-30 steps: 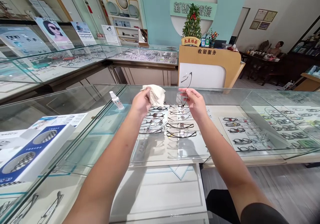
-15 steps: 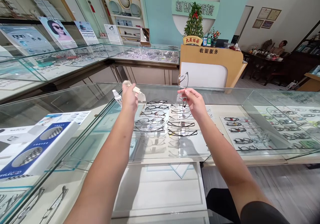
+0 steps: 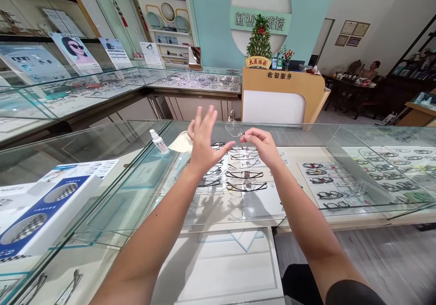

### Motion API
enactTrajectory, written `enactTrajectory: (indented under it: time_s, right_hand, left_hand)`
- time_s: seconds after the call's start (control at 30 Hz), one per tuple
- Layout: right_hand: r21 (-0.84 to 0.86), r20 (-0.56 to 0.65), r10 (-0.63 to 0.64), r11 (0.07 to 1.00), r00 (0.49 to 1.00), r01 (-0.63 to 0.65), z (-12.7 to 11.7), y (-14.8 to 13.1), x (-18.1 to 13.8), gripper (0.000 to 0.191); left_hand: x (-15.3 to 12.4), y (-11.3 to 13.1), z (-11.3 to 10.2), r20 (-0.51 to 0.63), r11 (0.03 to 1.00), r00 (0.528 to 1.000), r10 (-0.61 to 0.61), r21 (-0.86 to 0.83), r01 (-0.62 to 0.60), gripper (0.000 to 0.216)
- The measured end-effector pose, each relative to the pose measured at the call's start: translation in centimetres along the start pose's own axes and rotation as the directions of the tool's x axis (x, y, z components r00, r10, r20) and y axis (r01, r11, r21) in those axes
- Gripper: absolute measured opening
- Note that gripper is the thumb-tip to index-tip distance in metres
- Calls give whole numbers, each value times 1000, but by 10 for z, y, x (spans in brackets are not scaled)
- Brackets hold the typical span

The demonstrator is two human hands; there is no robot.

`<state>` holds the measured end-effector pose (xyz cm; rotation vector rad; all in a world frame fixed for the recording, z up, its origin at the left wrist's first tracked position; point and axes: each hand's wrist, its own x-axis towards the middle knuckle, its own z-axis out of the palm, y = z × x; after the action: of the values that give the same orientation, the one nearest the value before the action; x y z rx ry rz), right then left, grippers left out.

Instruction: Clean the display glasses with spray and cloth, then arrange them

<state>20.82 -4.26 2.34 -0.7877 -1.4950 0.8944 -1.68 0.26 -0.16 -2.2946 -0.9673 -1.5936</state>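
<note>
My right hand (image 3: pixel 261 145) pinches a pair of thin-rimmed eyeglasses (image 3: pixel 235 127), raised above the glass counter. My left hand (image 3: pixel 205 143) is beside them, its fingers spread and nothing in its grasp. Left of that hand, a cream cloth (image 3: pixel 181 142) lies on the counter top, partly hidden by the fingers. A white spray bottle (image 3: pixel 159 142) stands upright next to the cloth. Under the glass, below both hands, dark-framed glasses (image 3: pixel 245 175) are set out in rows.
The glass counter (image 3: pixel 306 130) spans the view, with more frames on a card (image 3: pixel 329 177) inside it at right. A blue and white box (image 3: pixel 47 214) sits on the left. Behind stands a wooden cashier desk (image 3: pixel 282 83). An open drawer (image 3: pixel 221 264) is below.
My left hand has let go of the cloth, which now lies by the bottle, and moved right with fingers spread. The eyeglasses in my right hand have turned and come lower.
</note>
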Motion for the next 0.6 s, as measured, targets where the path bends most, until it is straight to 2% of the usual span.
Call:
enactTrajectory:
  time_s: [0.13,0.3,0.4,0.47,0.53,0.6]
  right_hand:
    - [-83,89,-4,997,996,11,-3,-3,-2,23]
    - [-157,106,-38,986,994,55,-6,-7,-4,26]
    - [-212,3,-245,947,970,240,-6,-8,-7,24]
    - [-289,-88,-392,890,916,353,-3,-6,-9,40]
    - [-383,-147,-466,840,873,384,1,-4,-10,52]
    - [-464,-188,-495,806,848,368,6,-2,-11,53]
  left_hand:
    - [0,6,1,-15,997,997,70,15,-70,92]
    - [0,11,-1,-59,999,997,49,-4,-49,69]
    - [0,18,-1,-187,999,982,-12,-53,2,68]
    - [0,22,-1,-283,994,956,-80,-98,54,67]
    - [1,25,-1,-342,983,928,-149,-150,103,65]
    - [1,27,0,-359,970,909,-211,-192,149,65]
